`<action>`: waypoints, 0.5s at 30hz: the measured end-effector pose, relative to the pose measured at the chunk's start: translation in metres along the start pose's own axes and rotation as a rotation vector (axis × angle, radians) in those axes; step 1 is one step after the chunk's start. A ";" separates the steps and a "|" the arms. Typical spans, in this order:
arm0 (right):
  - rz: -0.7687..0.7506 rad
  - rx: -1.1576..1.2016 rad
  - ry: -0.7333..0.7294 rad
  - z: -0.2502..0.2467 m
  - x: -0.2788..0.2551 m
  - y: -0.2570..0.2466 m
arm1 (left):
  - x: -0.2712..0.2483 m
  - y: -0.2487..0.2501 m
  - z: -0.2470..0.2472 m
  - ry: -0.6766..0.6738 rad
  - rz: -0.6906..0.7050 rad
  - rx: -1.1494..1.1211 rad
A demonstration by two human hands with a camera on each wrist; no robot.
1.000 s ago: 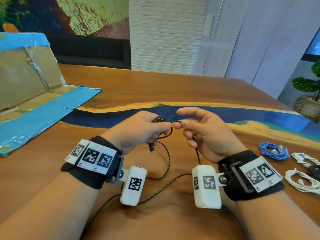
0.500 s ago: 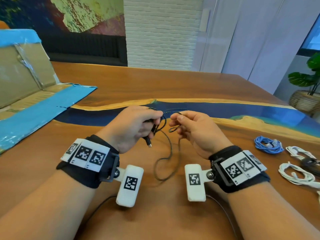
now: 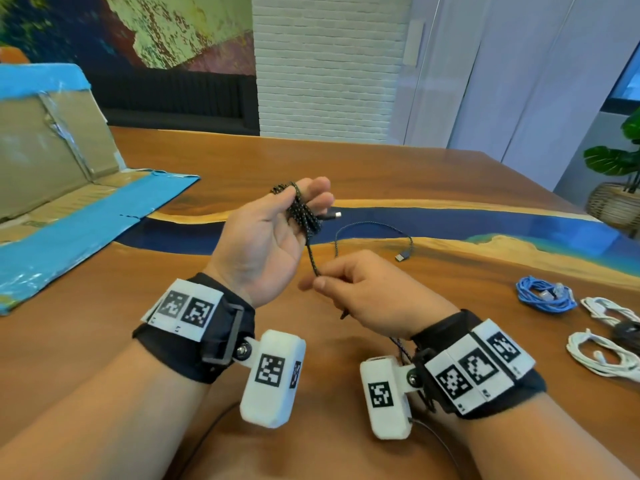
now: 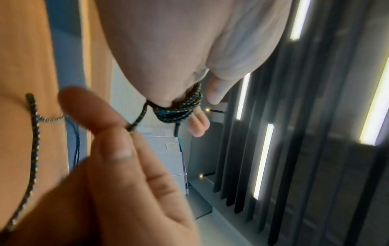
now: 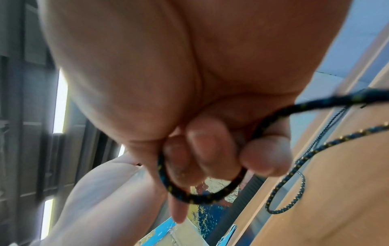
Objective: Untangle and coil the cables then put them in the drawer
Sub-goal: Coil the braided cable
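A black braided cable (image 3: 304,216) is wound in several turns round the fingers of my raised left hand (image 3: 304,202), palm turned toward me; one small plug (image 3: 334,214) sticks out of the coil. In the left wrist view the coil (image 4: 179,108) sits between thumb and fingers. Lower and nearer me, my right hand (image 3: 318,277) pinches the strand just below the coil. In the right wrist view the cable (image 5: 200,198) loops under its curled fingers. The loose tail lies on the table, ending in a USB plug (image 3: 401,257).
The wooden table (image 3: 346,161) has a blue resin strip across it. A coiled blue cable (image 3: 543,296), two white cable bundles (image 3: 602,355) and a dark item (image 3: 627,330) lie at the right. An opened cardboard box with blue tape (image 3: 52,161) stands at the left.
My left hand rose and turned palm toward me, now with cable wound round its fingers. My right hand dropped back toward me along the strand. The free end now lies on the table.
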State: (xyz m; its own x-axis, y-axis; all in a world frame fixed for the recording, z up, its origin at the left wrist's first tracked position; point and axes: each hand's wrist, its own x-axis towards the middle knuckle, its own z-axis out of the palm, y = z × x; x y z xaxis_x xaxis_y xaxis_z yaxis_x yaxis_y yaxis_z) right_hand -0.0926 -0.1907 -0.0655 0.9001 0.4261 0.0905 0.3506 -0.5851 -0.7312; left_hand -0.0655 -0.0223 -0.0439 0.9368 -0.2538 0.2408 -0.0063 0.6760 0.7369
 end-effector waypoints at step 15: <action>-0.068 0.269 0.199 -0.021 -0.004 0.004 | -0.003 -0.005 -0.006 -0.107 -0.149 1.206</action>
State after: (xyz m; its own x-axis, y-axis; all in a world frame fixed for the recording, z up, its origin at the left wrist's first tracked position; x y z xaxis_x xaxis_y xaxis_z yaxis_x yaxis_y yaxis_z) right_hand -0.0898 -0.2093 -0.0547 0.9191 0.2996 0.2558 0.3545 -0.3454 -0.8690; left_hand -0.0657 -0.0211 -0.0524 0.9228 -0.3684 0.1127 -0.2753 -0.4261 0.8618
